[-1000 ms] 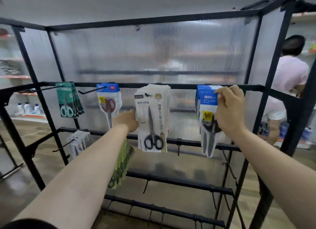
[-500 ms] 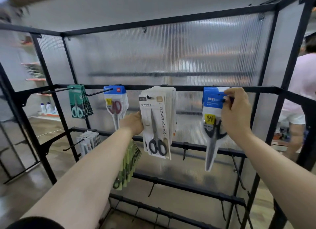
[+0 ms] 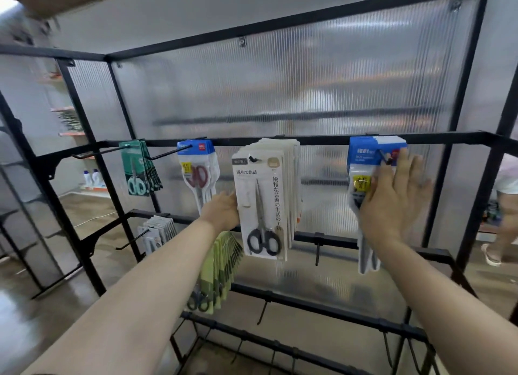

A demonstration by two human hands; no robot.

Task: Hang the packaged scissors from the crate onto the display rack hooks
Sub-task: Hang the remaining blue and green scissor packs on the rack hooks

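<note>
A black display rack [image 3: 308, 139] carries hooks on its top bar. A thick stack of white scissor packs [image 3: 263, 201] hangs at the centre, and my left hand [image 3: 224, 210] grips the stack's left edge. At the right, blue-topped scissor packs [image 3: 367, 161] hang on a hook whose tip pokes out through them. My right hand [image 3: 395, 198] lies flat against these packs with its fingers spread, holding nothing. Further left hang red-handled scissors in blue-topped packs [image 3: 197, 172] and green packs [image 3: 137, 167]. The crate is out of view.
The lower bar holds light green packs [image 3: 221, 271] and small white packs [image 3: 157, 233]. Bare hooks stick out on the lower bars [image 3: 318, 248]. A ribbed translucent panel backs the rack. A person [image 3: 501, 206] walks at the far right. Shelves with bottles [image 3: 91, 177] stand far left.
My right hand has let go of the blue pack's top and spread flat against the packs, which now sit on the hook. The camera has moved closer and leftward. My left hand stays on the white stack.
</note>
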